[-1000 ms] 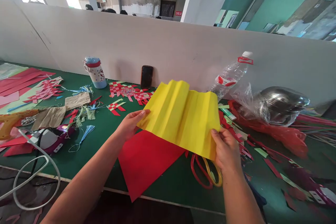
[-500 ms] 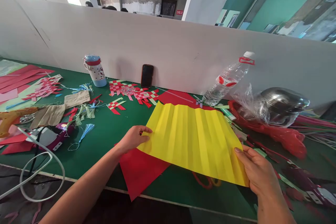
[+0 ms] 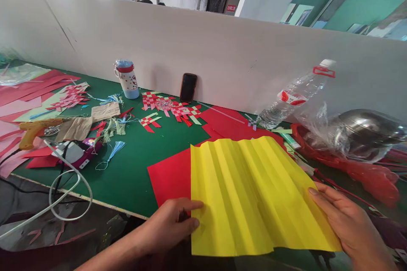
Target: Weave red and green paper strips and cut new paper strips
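A sheet of yellow paper (image 3: pixel 244 194) with several parallel pleat creases is spread between my hands, its near edge toward me. My right hand (image 3: pixel 346 216) grips its right edge, thumb on top and fingers underneath. At the left edge, my left hand (image 3: pixel 171 222) has its index finger and thumb over the paper, slightly apart; its other fingers are mostly hidden. Under the yellow sheet lies red paper (image 3: pixel 168 175), partly covered, on the green tabletop (image 3: pixel 136 190).
A leaning water bottle (image 3: pixel 292 97), a phone (image 3: pixel 188 87) and a flask (image 3: pixel 127 79) stand by the partition. Woven paper pieces (image 3: pixel 178 110), tassels (image 3: pixel 115 152) and a yellow glue gun (image 3: pixel 34 131) lie leftward. A metal bowl (image 3: pixel 372 129) sits right.
The yellow paper has come nearer to me and its left side has swung down. My left hand has shifted along its left edge toward the near corner. The view has turned slightly left.
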{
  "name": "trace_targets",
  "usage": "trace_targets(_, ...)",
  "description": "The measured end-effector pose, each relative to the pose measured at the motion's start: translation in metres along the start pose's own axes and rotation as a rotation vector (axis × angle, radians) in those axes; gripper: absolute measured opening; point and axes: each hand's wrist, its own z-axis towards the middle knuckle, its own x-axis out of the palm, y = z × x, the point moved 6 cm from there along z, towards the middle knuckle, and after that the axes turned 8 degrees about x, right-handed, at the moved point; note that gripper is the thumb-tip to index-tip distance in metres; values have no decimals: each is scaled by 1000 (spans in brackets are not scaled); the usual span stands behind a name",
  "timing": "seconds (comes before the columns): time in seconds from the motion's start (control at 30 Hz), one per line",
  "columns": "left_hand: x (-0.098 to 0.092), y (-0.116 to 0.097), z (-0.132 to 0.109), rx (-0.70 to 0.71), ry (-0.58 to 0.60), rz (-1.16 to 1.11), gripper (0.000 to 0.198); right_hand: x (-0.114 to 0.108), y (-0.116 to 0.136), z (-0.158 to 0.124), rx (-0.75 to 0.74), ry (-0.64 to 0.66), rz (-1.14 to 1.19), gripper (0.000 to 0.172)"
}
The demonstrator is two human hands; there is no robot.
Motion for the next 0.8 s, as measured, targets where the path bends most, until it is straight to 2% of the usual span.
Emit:
trace_targets(0.1,2,-1,-19,30,-36,74,51,10,-5,-3,124,90,51,46)
trace_targets(0.27,1,5,-40,29,-65,8,55,28,1,-6,163,119,43,52)
trace_targets(0.47,9,27,-52,-26,-98,-110,56,51,11,-1,73,195,8,52)
trace_targets(0.67,5,51,-61,-64,-219,-179,56,69,21,-7,-3,319,-61,51)
trace_targets(0.8,5,56,-67,-105,-281,-308,53,84,36,-10,-99,354,-95,45)
